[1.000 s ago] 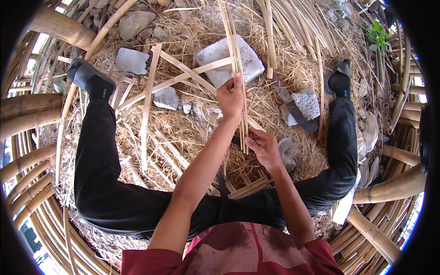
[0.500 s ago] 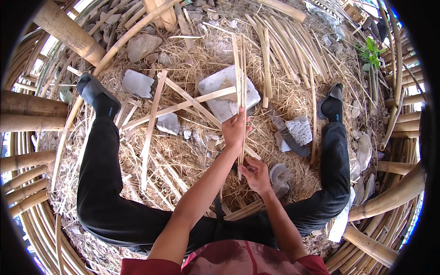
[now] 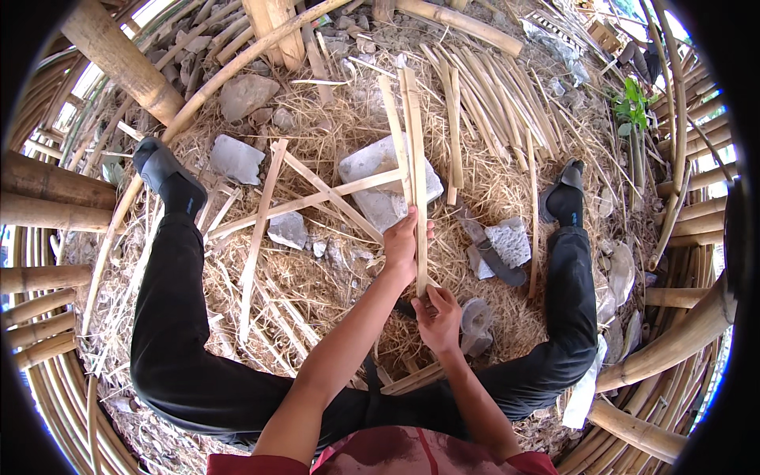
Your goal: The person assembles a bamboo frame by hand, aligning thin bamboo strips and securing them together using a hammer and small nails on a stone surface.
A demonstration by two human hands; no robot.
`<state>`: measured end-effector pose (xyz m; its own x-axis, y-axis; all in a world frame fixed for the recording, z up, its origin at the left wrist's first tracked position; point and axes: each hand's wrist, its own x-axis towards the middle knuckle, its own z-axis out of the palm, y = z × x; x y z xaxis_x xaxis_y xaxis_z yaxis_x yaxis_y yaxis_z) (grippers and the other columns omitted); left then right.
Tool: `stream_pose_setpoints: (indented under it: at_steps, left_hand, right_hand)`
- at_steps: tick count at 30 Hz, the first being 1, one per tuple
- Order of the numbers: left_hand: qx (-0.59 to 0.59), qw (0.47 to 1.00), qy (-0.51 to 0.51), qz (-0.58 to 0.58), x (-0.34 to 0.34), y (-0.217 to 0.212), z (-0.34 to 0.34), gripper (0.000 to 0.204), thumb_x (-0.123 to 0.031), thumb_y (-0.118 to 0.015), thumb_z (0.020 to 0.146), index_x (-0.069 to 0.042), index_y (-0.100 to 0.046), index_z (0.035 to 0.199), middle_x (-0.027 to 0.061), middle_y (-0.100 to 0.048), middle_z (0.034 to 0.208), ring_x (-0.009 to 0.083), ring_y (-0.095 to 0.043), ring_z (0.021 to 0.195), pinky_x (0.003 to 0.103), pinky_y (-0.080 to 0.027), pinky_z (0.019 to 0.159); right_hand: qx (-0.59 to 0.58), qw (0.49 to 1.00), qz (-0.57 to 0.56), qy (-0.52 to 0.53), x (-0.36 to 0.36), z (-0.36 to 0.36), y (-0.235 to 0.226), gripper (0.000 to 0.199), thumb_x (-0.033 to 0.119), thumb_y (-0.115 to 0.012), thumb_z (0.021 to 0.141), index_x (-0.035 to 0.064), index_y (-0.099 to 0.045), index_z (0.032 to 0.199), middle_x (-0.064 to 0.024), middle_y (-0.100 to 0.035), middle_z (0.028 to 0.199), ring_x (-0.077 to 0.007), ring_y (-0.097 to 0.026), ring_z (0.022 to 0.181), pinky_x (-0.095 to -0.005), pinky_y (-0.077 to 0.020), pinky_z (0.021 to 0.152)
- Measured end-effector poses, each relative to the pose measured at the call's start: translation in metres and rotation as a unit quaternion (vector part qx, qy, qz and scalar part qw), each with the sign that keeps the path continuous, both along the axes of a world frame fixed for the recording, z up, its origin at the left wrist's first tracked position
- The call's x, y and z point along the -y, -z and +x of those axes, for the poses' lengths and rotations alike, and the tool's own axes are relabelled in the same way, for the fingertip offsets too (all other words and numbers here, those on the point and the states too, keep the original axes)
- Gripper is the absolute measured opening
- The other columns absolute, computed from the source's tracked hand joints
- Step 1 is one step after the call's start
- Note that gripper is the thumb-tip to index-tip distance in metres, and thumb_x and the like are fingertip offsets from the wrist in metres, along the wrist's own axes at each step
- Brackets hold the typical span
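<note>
My left hand (image 3: 402, 241) is closed round a few long, pale split bamboo strips (image 3: 419, 158), which point away from me above a grey stone block (image 3: 376, 170). Their far ends fan slightly apart. Just below it, my right hand (image 3: 438, 318) has its thumb and fingers curled at the near end of the strips. Beside that hand lies a dark, narrow thing (image 3: 405, 308), partly hidden, whose kind I cannot make out. A dark, curved blade-like tool (image 3: 495, 252) rests against a broken pale stone (image 3: 509, 241) to the right.
Several split strips (image 3: 262, 222) lie crossed on the straw at left, with more strips (image 3: 499, 103) spread at the far right. My outstretched legs (image 3: 170, 309) frame the work area. Bamboo poles (image 3: 127, 63) surround it. A clear plastic cup (image 3: 476, 323) sits beside my right hand.
The strips have turned from edge-on to show their flat faces, and one far end has spread leftward. Both hands sit slightly lower in view, still at the strips.
</note>
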<state>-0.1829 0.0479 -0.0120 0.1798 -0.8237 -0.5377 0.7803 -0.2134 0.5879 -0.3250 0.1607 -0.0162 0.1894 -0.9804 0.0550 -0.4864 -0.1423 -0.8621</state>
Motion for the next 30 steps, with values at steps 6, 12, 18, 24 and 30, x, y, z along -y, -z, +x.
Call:
stream_pose_setpoints:
  at_steps: [6, 12, 18, 24, 30]
  left_hand:
    - [-0.102, 0.994, -0.013, -0.023, -0.002, 0.003, 0.007, 0.040, -0.044, -0.067, 0.101, -0.006, -0.067, 0.112, 0.0083, -0.073, 0.089, 0.0168, -0.065, 0.071, 0.030, -0.051, 0.064]
    - [-0.074, 0.995, 0.061, -0.037, 0.000, -0.010, 0.006, 0.039, -0.046, -0.062, 0.103, -0.011, -0.066, 0.117, 0.0047, -0.071, 0.096, 0.0172, -0.065, 0.083, 0.033, -0.053, 0.076]
    - [0.238, 0.961, 0.142, 0.005, 0.086, -0.028, -0.029, 0.052, -0.050, -0.054, 0.106, -0.002, -0.065, 0.123, 0.0104, -0.071, 0.107, 0.0228, -0.064, 0.094, 0.041, -0.053, 0.088]
    - [0.238, 0.941, 0.212, -0.114, 0.071, -0.073, -0.063, 0.057, -0.048, -0.052, 0.108, 0.001, -0.061, 0.134, 0.0173, -0.073, 0.110, 0.0287, -0.071, 0.101, 0.039, -0.057, 0.092]
    - [0.066, 0.980, 0.127, -0.138, 0.015, -0.021, -0.057, 0.045, -0.040, -0.049, 0.111, -0.001, -0.063, 0.127, 0.0128, -0.075, 0.105, 0.0182, -0.072, 0.074, 0.030, -0.059, 0.067]
  right_hand:
    - [-0.103, 0.986, -0.128, 0.005, -0.002, 0.007, -0.009, 0.039, 0.004, -0.076, 0.086, -0.0021, -0.063, 0.123, -0.0201, -0.063, 0.099, -0.0413, -0.064, 0.085, -0.0477, -0.0525, 0.068]
    - [-0.102, 0.986, -0.131, -0.013, 0.006, -0.007, -0.001, 0.038, 0.004, -0.075, 0.088, -0.0037, -0.064, 0.123, -0.0199, -0.062, 0.102, -0.0346, -0.066, 0.082, -0.0419, -0.0533, 0.067]
    - [0.028, 0.996, 0.067, 0.043, 0.029, -0.035, -0.042, 0.034, 0.006, -0.075, 0.093, -0.0056, -0.067, 0.123, -0.0139, -0.063, 0.100, -0.0168, -0.069, 0.085, -0.0305, -0.0554, 0.070]
    - [-0.104, 0.975, -0.151, 0.124, 0.046, -0.073, -0.049, 0.031, 0.000, -0.076, 0.086, -0.0040, -0.067, 0.116, -0.0136, -0.061, 0.093, -0.0247, -0.065, 0.072, -0.0350, -0.0524, 0.066]
    - [-0.054, 0.990, -0.100, 0.082, 0.027, -0.041, -0.036, 0.033, 0.007, -0.080, 0.084, -0.0048, -0.068, 0.112, -0.0159, -0.063, 0.093, -0.0317, -0.065, 0.078, -0.0416, -0.0502, 0.068]
